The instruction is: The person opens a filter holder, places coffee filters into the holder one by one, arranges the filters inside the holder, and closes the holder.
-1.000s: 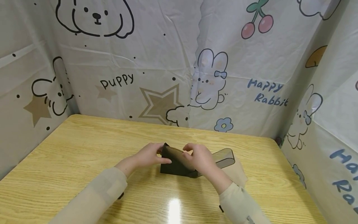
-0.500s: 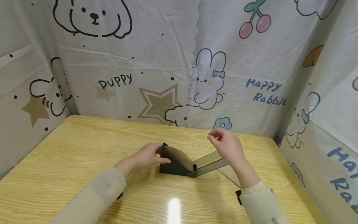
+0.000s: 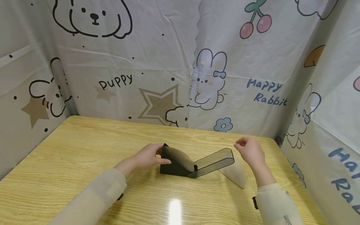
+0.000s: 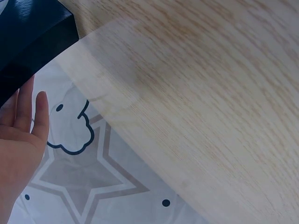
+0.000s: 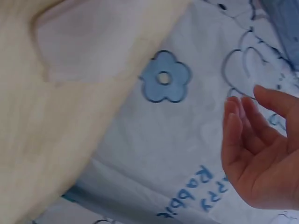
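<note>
In the head view a black box [image 3: 174,165] with slanting sides stands on the table, its see-through smoky lid [image 3: 215,162] swung out to the right. A brown curved sheet [image 3: 181,157] shows in its mouth. My left hand [image 3: 150,155] grips the box's left end, thumb on the near side and fingers behind. The left wrist view shows that hand [image 4: 25,121] under the dark box [image 4: 37,37]. Right of the lid my right hand [image 3: 252,153] hangs in the air, fingers loosely curled, holding nothing. A tan fan-shaped paper, like a coffee filter [image 3: 234,175], lies partly behind the lid.
The wooden table [image 3: 92,150] has wood-grain lines and a bright light reflection near the front. Printed cloth [image 3: 157,56] hangs along its back, left and right sides. The right wrist view shows the pale filter-like paper [image 5: 93,42] near the table's edge.
My right hand has left the box's mouth and moved to the right, past the lid, uncovering the lid and the tan paper. The left hand keeps its grip on the box.
</note>
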`<control>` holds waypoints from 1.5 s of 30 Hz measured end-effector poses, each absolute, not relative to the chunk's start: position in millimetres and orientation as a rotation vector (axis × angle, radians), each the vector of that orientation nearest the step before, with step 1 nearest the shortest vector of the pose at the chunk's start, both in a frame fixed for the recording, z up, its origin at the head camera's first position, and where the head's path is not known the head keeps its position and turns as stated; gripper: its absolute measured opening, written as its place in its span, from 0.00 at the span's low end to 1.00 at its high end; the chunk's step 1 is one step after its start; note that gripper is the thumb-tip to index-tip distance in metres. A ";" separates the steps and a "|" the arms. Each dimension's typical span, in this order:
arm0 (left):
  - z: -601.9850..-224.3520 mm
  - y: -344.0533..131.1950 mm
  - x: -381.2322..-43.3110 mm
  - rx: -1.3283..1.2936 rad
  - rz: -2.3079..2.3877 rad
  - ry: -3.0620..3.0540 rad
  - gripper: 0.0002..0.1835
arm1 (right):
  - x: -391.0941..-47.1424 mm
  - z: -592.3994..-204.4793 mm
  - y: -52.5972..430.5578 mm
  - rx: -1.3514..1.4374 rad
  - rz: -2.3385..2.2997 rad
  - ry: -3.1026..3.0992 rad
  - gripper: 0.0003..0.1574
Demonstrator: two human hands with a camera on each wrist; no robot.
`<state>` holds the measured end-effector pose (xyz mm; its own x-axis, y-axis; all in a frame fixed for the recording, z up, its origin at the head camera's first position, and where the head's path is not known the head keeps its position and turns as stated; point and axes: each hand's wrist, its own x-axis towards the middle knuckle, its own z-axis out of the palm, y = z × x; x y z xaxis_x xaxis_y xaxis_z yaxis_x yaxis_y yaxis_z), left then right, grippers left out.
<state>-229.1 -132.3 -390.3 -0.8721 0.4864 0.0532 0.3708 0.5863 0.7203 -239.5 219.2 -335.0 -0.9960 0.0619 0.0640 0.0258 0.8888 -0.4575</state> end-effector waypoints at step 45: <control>-391.7 -132.2 -229.5 0.733 1.160 2.657 0.13 | -242.8 -393.8 268.2 -0.273 0.769 -3.218 0.23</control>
<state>-229.5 -132.2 -391.7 -0.8692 0.4914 0.0552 0.3744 0.5812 0.7225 -242.8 268.2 -393.8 -0.9707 0.1168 -0.2099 0.1991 0.8801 -0.4310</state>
